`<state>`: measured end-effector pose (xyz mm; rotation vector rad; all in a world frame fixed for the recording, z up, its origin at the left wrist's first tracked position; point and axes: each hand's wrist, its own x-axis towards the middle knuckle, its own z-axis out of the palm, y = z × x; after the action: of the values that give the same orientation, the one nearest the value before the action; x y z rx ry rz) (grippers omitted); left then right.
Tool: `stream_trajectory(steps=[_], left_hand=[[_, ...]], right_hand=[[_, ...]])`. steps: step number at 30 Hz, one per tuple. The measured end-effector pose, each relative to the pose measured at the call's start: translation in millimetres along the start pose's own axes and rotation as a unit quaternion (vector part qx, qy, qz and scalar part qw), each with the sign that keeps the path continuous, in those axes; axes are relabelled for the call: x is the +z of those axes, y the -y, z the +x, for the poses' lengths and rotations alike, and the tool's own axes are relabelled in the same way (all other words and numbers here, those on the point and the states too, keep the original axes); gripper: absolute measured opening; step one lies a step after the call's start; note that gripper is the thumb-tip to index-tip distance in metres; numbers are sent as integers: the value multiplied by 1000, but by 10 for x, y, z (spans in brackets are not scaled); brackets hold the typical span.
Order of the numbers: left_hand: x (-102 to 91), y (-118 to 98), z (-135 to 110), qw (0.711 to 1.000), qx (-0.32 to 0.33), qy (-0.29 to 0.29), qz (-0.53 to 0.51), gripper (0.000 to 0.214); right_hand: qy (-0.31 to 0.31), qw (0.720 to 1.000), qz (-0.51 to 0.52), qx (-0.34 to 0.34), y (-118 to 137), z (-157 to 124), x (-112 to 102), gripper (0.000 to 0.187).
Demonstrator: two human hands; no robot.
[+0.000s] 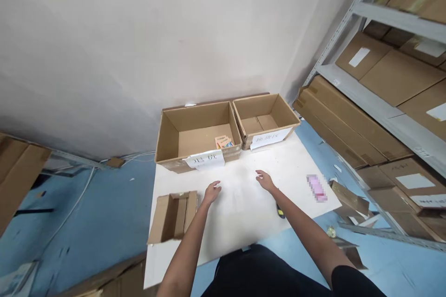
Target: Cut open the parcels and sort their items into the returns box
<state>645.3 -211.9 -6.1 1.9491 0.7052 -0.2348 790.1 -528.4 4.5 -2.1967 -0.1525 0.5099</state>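
Observation:
Over the white table (237, 209), my left hand (212, 191) hovers with fingers apart and nothing in them. It is just below the front of the larger cardboard box (170, 165), which has a handwritten paper label and a few small printed packets (223, 142) in its right front corner. My right hand (265, 180), also holding nothing, has its fingers curved and apart. It is nearest the second cardboard box (247, 141), which carries a white label (272, 138). Partly behind my right forearm lies a black and yellow object (280, 211).
A small open carton (160, 220) stands at the table's left front. A pink, pixelated item (316, 188) lies on the right side. Metal shelves (390, 116) stacked with cartons rise to the right, and a wall (174, 32) stands behind the table.

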Motion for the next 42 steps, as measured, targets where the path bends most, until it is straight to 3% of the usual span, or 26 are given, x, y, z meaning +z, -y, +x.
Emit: stream_trajectory(steps=[5, 9, 13, 16, 18, 21, 23, 25, 27, 30, 32, 34, 35, 37, 39, 42], left_hand=[[524, 525, -447, 995, -64, 34, 74, 38], [908, 676, -723, 989, -81, 73, 103, 58], [1321, 591, -845, 986, -68, 114, 100, 75], [1659, 397, -882, 986, -38, 145, 67, 82], [1851, 243, -932, 986, -10, 160, 38, 85], [1943, 62, -1086, 986, 35, 162, -1, 81], [1793, 20, -1240, 984, 81, 156, -27, 73], [1438, 63, -1412, 983, 138, 113, -39, 60], [889, 199, -1577, 985, 174, 11, -16, 48], [-137, 561, -1761, 976, 136, -152, 76, 42], [-761, 866, -1841, 967, 89, -196, 137, 45], [-1184, 1173, -1915, 967, 51, -180, 173, 46], [-1300, 1315, -1956, 969, 45, -160, 181, 44], [-1351, 1553, -2048, 973, 59, -119, 186, 38], [-1236, 1722, -2145, 973, 89, -105, 187, 34], [-984, 1860, -2274, 967, 116, -118, 192, 40]], right_hand=[[85, 975, -196, 55, -754, -340, -60, 62], [137, 961, -223, 95, -1037, -515, 66, 76], [137, 975, -160, 67, -987, -702, 374, 78], [117, 989, 13, 91, -783, -842, 608, 63], [95, 981, 124, 115, -630, -921, 713, 52], [76, 977, 168, 109, -437, -1015, 761, 48], [65, 976, 187, 96, -310, -1057, 742, 48], [55, 973, 210, 77, -125, -1085, 732, 46], [52, 970, 232, 40, 168, -1117, 782, 42], [53, 970, 225, -74, 828, -1230, 1054, 31], [47, 967, 185, -167, 1339, -1355, 1375, 22], [38, 962, 138, -231, 1800, -1498, 1775, 15], [33, 960, 112, -254, 1985, -1565, 1991, 15], [24, 956, 52, -287, 2227, -1678, 2424, 21], [37, 954, -18, -297, 2293, -1753, 2819, 23], [135, 954, -110, -244, 2148, -1821, 3260, 10]])
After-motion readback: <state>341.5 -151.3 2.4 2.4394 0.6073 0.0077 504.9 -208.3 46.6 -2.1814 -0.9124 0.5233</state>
